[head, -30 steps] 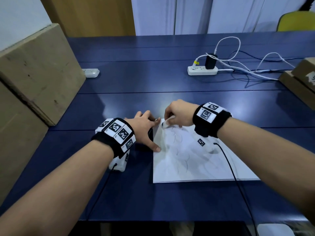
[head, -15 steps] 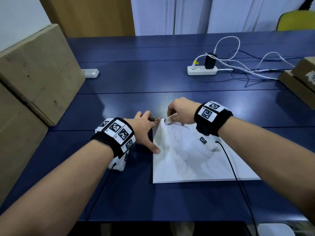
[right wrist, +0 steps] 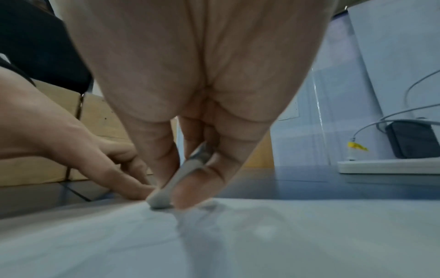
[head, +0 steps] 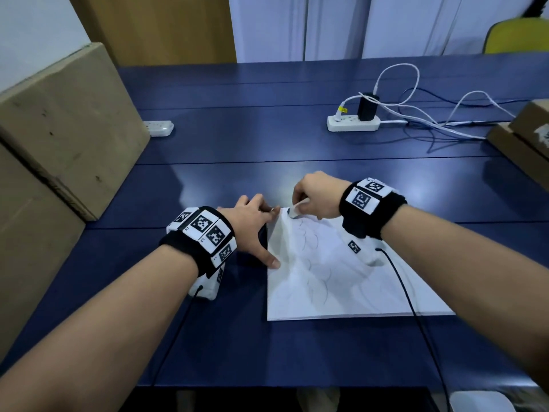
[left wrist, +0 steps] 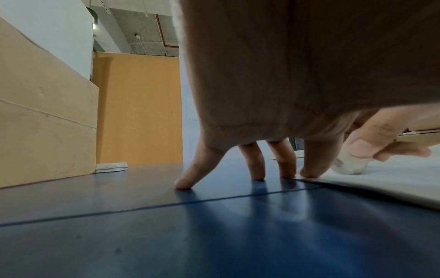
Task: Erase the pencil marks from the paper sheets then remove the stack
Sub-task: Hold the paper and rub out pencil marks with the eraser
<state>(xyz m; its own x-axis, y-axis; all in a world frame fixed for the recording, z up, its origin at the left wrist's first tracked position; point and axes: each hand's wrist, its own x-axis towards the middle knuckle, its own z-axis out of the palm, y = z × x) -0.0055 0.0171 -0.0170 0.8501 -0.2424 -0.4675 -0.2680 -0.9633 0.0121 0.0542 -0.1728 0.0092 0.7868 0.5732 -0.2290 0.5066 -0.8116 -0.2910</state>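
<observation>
A stack of white paper sheets (head: 341,281) with faint curved pencil marks lies on the blue table (head: 237,138). My right hand (head: 312,197) pinches a white eraser (head: 295,210) and presses its tip onto the sheet's far left corner; the eraser (right wrist: 164,195) shows between thumb and fingers in the right wrist view. My left hand (head: 252,230) rests spread at the stack's left edge, thumb and index fingertip on the paper (left wrist: 381,180), other fingertips on the table. The eraser (left wrist: 350,165) is also in the left wrist view.
Cardboard boxes (head: 59,132) stand along the left side. A white power strip (head: 353,123) with a black charger and trailing cables lies at the back right. More boxes (head: 523,135) sit at the right edge. A small white strip (head: 159,127) lies at the back left.
My right hand with the eraser has shifted slightly back and forth at the sheet's far left corner. The left hand has stayed put.
</observation>
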